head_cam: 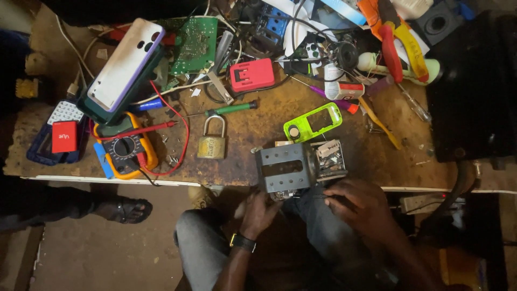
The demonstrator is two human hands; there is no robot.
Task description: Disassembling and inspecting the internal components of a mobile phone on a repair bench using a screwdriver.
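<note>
multimeter [125,148] and padlock [212,141] lie set aside on the bench [242,121]. left hand [257,214] cups the underside of the grey metal housing [284,168] at the bench edge, bracing it; right hand [360,205] grips its finned end, steadying.

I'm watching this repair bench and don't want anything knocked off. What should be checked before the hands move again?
1. Grey metal box supported: not ok, it overhangs the bench edge.
2. Left hand under the box: ok.
3. Right hand on the finned part: ok.
4. Padlock away from the edge: ok.
5. Multimeter leads clear of the hands: ok.
6. Grip firmness: cannot tell.
</note>
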